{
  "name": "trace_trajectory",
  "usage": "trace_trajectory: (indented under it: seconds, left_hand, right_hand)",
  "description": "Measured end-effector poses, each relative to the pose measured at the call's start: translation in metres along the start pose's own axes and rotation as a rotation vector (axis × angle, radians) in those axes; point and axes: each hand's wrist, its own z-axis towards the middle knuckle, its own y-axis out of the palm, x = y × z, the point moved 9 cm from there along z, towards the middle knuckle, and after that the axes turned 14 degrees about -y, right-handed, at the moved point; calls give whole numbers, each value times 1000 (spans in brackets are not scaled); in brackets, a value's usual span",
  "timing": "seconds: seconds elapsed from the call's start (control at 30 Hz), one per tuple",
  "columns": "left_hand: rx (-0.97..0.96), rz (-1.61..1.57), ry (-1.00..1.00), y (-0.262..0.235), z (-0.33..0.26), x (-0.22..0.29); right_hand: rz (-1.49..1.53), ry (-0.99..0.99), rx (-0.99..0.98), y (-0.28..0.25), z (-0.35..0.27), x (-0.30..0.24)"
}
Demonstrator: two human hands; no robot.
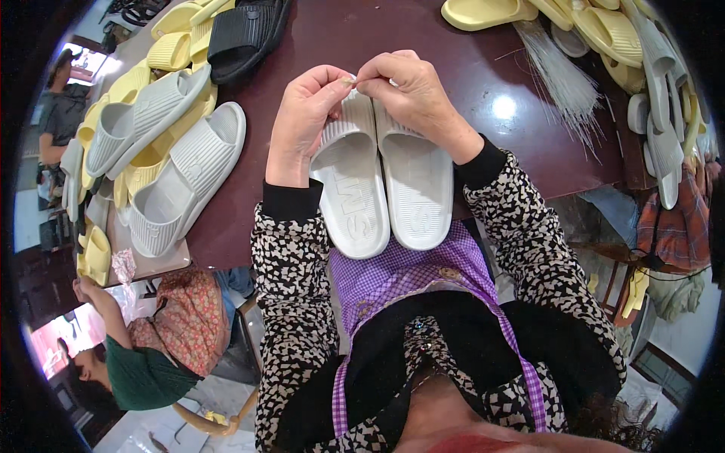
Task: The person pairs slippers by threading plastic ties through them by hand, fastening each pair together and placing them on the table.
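1. Nearest the camera, a purple checked cloth apron (423,275) covers the lap, framed by black-and-white patterned sleeves (291,279) with black knit cuffs
2. A pair of pale grey moulded foam slide sandals (381,189) lies side by side at the near edge of the dark maroon glossy table (468,68), heels overhanging towards the lap; the footbeds are finely ribbed and the wide straps carry raised ridges
3. The left hand (302,121) rests over the left sandal's strap, thumb and forefinger pinched shut on something too small to make out
4. The right hand (415,94) sits above the right sandal's strap, its fingertips pinched against those of the left hand at the same tiny point
5. Left of the pair, more ribbed grey slides (181,181) are stacked loosely beside pale yellow foam slides (170,53), with one black ribbed slide (245,34) beyond them
6. Farther right, a bundle of thin clear plastic strands (563,79) fans across the table, near a heap of yellow and grey slides (642,68)
7. Down at the left, another person in a green top (143,374) sits on a chair
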Motion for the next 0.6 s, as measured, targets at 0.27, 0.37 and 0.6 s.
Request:
trace_trajectory:
  seconds: [0.27, 0.37, 0.6]
  left_hand:
    - [15, -70, 26, -13, 4, 5]
    - [19, -119, 49, -16, 6, 13]
    - [356, -141, 175, -50, 6, 23]
  right_hand:
    - [41, 57, 72, 0, 8, 11]
    - [1, 8, 160, -14, 14, 16]
    - [-244, -212, 109, -47, 20, -6]
